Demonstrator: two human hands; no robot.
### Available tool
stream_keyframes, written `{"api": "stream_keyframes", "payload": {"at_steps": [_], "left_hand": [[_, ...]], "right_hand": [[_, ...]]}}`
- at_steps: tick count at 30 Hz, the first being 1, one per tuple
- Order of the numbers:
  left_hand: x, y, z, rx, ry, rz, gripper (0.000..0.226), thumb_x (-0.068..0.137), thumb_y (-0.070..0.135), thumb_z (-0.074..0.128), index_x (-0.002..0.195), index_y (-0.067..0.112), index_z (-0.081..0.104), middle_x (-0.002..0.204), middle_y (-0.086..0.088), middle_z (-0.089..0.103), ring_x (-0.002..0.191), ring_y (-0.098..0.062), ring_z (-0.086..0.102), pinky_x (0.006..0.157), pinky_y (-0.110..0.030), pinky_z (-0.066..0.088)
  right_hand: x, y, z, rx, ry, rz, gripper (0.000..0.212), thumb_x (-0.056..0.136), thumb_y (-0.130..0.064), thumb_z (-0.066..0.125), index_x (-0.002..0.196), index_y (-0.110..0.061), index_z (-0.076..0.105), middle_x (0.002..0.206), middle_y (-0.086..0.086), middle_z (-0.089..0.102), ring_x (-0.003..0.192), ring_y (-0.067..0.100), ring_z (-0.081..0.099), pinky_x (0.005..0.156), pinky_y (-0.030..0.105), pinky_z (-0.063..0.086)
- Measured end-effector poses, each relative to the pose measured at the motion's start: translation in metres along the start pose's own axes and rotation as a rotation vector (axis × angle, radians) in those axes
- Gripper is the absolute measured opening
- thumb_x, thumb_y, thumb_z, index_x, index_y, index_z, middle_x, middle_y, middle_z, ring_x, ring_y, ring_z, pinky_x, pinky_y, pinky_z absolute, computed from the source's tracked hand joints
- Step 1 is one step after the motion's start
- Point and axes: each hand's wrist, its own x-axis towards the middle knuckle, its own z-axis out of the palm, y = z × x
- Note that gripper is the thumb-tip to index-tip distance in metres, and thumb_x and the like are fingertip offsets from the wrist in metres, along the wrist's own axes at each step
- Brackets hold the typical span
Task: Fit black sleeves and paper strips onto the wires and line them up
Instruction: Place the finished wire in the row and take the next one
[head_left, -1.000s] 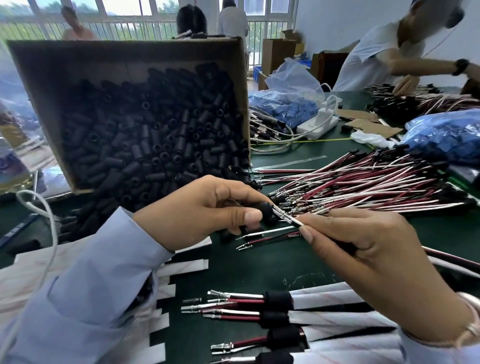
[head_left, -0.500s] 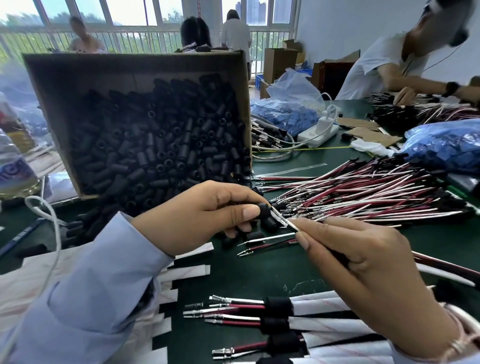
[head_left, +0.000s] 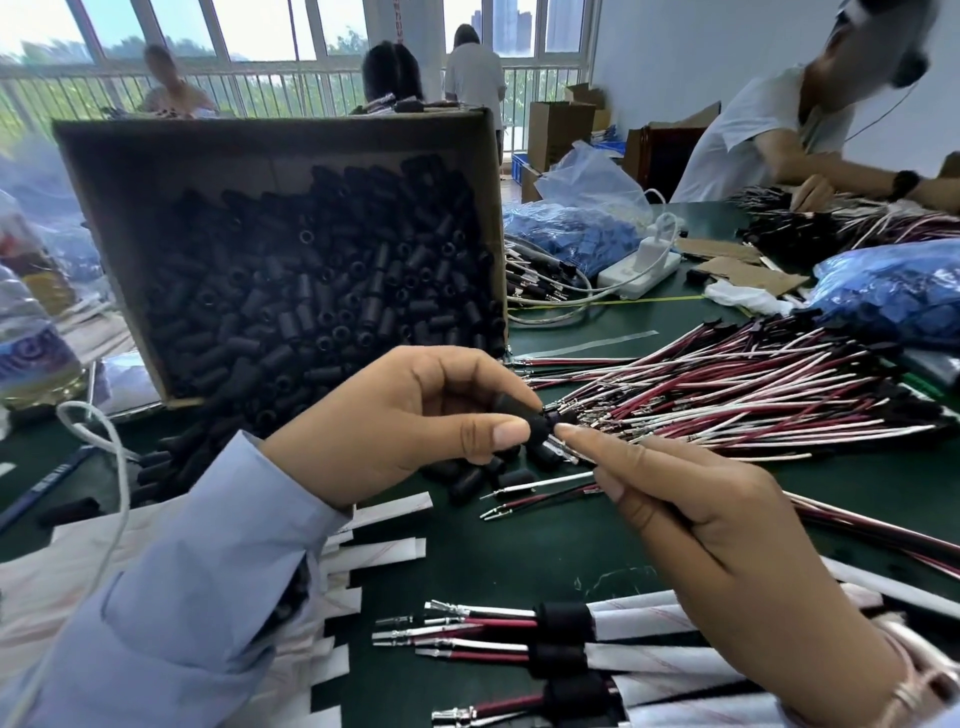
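Observation:
My left hand (head_left: 400, 421) pinches a black sleeve (head_left: 537, 431) between thumb and fingers above the green table. My right hand (head_left: 717, 525) pinches a wire (head_left: 563, 451) whose metal terminals point into the sleeve. A tilted cardboard box (head_left: 104, 171) behind my left hand is full of black sleeves (head_left: 322, 291). A heap of red and white wires (head_left: 727, 384) lies to the right. Finished wires with sleeves and paper strips (head_left: 566, 623) lie in a row at the bottom. Loose paper strips (head_left: 379, 551) lie under my left forearm.
Blue bags (head_left: 893, 291) sit at the right and behind the box. A white power strip (head_left: 644, 270) with a charger lies mid-table. A bottle (head_left: 31, 343) stands at the left edge. Another person (head_left: 763, 135) works on wires at the far right; others stand by the windows.
My hands have come closer together, and the wire's terminals now sit at the sleeve's mouth. The camera view has tilted up a little.

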Motion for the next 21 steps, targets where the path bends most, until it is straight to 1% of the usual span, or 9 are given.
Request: {"api": "stream_keyframes", "payload": {"at_steps": [2,6,11,13,15,17,19,20,21], "left_hand": [[-0.001,0.000,-0.002,-0.044,-0.030,-0.042,0.018,0.072,0.011,0.069,0.089,0.014,0.071,0.074,0.003,0.068,0.066,-0.007,0.062,0.061,-0.016,0.051],[-0.001,0.001,0.001,0.001,-0.026,-0.034,0.020,0.072,0.012,0.069,0.092,0.010,0.067,0.070,0.002,0.067,0.063,-0.010,0.059,0.059,-0.017,0.050],[-0.001,0.002,0.003,-0.009,-0.014,-0.018,0.019,0.072,0.013,0.069,0.091,0.010,0.068,0.073,0.003,0.067,0.064,-0.009,0.060,0.059,-0.018,0.050],[-0.002,0.001,0.004,0.019,-0.023,-0.021,0.019,0.070,0.015,0.072,0.089,0.011,0.070,0.075,-0.001,0.069,0.066,-0.012,0.062,0.061,-0.024,0.051],[-0.003,0.001,0.008,0.105,-0.035,-0.028,0.020,0.068,0.019,0.076,0.086,0.014,0.071,0.080,-0.007,0.072,0.070,-0.021,0.065,0.066,-0.030,0.055],[-0.003,-0.002,0.016,0.234,-0.067,-0.024,0.023,0.067,0.028,0.078,0.085,0.016,0.072,0.081,-0.007,0.073,0.073,-0.023,0.067,0.071,-0.037,0.056],[-0.003,-0.008,0.028,0.416,-0.122,-0.017,0.028,0.067,0.042,0.079,0.082,0.020,0.073,0.075,-0.003,0.071,0.067,-0.014,0.064,0.067,-0.037,0.053],[-0.002,-0.012,0.034,0.563,-0.149,-0.006,0.035,0.067,0.053,0.077,0.081,0.021,0.071,0.072,0.000,0.069,0.064,-0.010,0.063,0.062,-0.034,0.052],[-0.001,-0.017,0.040,0.735,-0.151,0.008,0.044,0.067,0.065,0.069,0.078,0.022,0.069,0.068,0.003,0.067,0.061,-0.006,0.061,0.059,-0.033,0.050]], "right_hand": [[-0.001,0.000,0.000,0.053,0.000,0.007,0.035,0.095,-0.035,0.050,0.128,-0.046,0.056,0.066,-0.010,0.050,0.060,0.012,0.050,0.050,0.029,0.040],[0.000,-0.003,-0.001,0.112,-0.017,0.017,0.035,0.094,-0.038,0.047,0.127,-0.046,0.057,0.071,-0.007,0.058,0.063,0.014,0.056,0.053,0.028,0.043],[0.001,-0.006,0.001,0.176,-0.053,0.039,0.033,0.092,-0.041,0.049,0.124,-0.044,0.060,0.076,-0.008,0.066,0.067,0.012,0.061,0.058,0.029,0.047],[0.001,-0.007,0.002,0.152,-0.050,0.047,0.031,0.092,-0.040,0.049,0.120,-0.040,0.063,0.079,-0.018,0.066,0.071,0.007,0.062,0.060,0.019,0.045],[0.000,-0.010,0.002,0.104,-0.079,0.058,0.029,0.091,-0.040,0.051,0.118,-0.038,0.064,0.077,-0.024,0.063,0.070,0.001,0.061,0.060,0.012,0.040],[-0.002,-0.015,0.004,0.036,-0.167,0.104,0.033,0.085,-0.045,0.053,0.117,-0.042,0.056,0.068,-0.021,0.059,0.061,0.005,0.057,0.055,0.015,0.039],[-0.005,-0.021,0.008,-0.053,-0.264,0.151,0.041,0.072,-0.053,0.055,0.111,-0.042,0.047,0.069,-0.016,0.062,0.063,0.008,0.058,0.060,0.024,0.046],[-0.007,-0.023,0.012,-0.094,-0.304,0.158,0.041,0.070,-0.056,0.054,0.106,-0.039,0.044,0.070,-0.014,0.062,0.066,0.009,0.059,0.063,0.028,0.047],[-0.007,-0.024,0.015,-0.115,-0.330,0.170,0.039,0.070,-0.056,0.053,0.102,-0.037,0.042,0.069,-0.012,0.060,0.067,0.011,0.057,0.064,0.031,0.046]]}}
